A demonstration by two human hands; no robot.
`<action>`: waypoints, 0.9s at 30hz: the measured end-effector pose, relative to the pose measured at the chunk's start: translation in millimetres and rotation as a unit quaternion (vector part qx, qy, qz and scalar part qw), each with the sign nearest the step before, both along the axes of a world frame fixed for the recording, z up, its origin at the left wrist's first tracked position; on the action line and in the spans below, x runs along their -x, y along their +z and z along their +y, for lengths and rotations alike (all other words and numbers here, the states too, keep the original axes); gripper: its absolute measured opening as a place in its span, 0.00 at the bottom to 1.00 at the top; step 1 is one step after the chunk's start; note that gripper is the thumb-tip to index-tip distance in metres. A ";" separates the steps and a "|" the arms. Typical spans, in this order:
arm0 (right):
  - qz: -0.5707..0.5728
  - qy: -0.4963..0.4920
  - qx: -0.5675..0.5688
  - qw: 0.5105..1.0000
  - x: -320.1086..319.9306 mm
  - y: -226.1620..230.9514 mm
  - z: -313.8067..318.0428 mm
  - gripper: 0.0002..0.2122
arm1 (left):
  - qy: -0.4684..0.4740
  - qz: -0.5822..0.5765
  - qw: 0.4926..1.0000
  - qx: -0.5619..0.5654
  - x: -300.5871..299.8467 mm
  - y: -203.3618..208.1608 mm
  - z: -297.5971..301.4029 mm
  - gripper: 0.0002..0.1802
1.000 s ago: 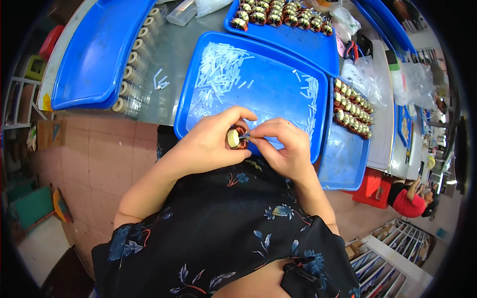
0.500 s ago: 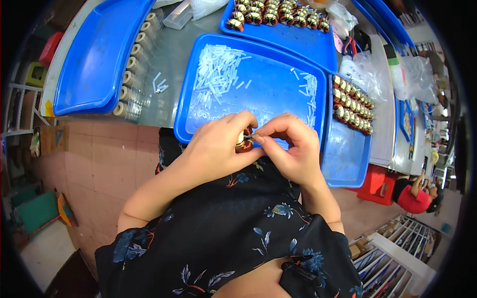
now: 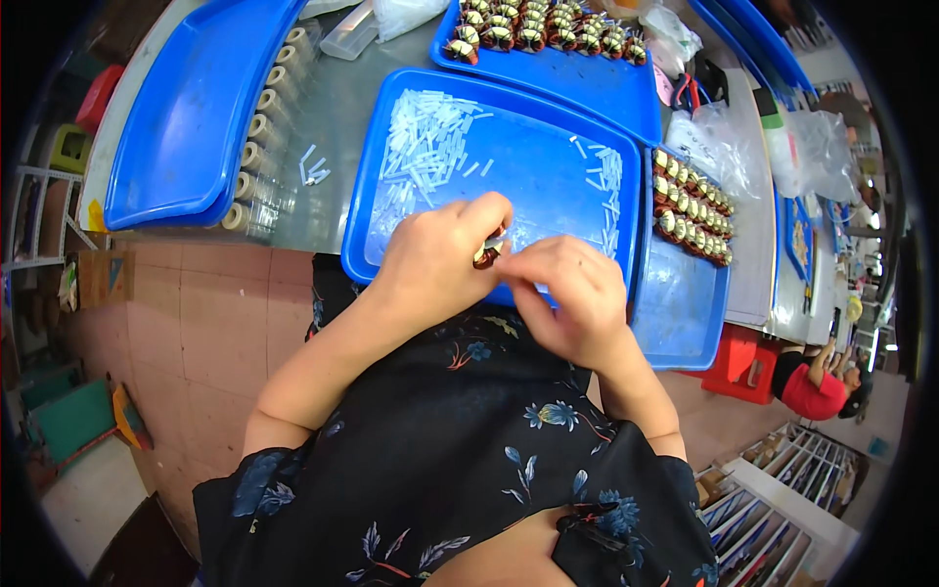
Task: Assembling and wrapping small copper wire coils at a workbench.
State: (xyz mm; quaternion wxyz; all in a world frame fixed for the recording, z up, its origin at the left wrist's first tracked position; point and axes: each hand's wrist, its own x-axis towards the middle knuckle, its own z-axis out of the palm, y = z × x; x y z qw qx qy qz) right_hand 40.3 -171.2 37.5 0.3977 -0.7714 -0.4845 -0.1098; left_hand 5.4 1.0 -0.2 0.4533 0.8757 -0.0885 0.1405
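A copper-wound coil (image 3: 486, 256) with a pale yellow band sits in the fingers of my left hand (image 3: 430, 259), largely covered by them. My right hand (image 3: 572, 293) pinches at the coil's right side with thumb and forefinger; what lies between those fingertips is too small and hidden to tell. Both hands are above the near edge of a blue tray (image 3: 533, 161). Inside that tray, short clear tubes (image 3: 425, 142) are heaped at the left, and a smaller strip of the same tubes (image 3: 608, 186) lies along the right side.
Rows of similar coils (image 3: 694, 210) stand in a blue tray (image 3: 680, 313) at the right; more coils (image 3: 548, 34) fill the far tray (image 3: 548, 73). Left are a blue tray (image 3: 201, 108) and pale rolls (image 3: 251, 154). Pliers (image 3: 691, 93) lie far right. A person in red (image 3: 820, 389) is farther off.
Both hands have shifted slightly, and the coil has turned and risen a little in my left fingers. My right hand has rolled over, its knuckles now higher, still at the coil.
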 end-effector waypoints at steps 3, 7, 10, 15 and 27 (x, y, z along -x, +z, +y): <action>-0.020 0.002 -0.008 1.000 2.1 -6.3 1.7 0.14 | -0.007 0.023 0.999 0.023 0.5 -2.5 0.3 0.15; 0.019 -0.007 -0.008 1.000 -7.4 -11.2 3.3 0.12 | -0.030 0.068 0.994 0.075 0.2 -1.6 1.3 0.16; 0.016 0.001 -0.002 1.000 -9.2 -11.7 3.5 0.11 | -0.032 0.090 0.993 0.076 -1.8 1.4 3.0 0.15; -0.008 0.033 0.012 0.999 -6.7 -13.7 -1.9 0.10 | -0.047 0.109 0.991 0.056 -0.5 -4.2 2.2 0.15; 0.092 0.007 0.010 0.996 -13.6 -18.1 8.9 0.08 | -0.031 0.112 0.991 0.071 4.1 -2.0 2.2 0.12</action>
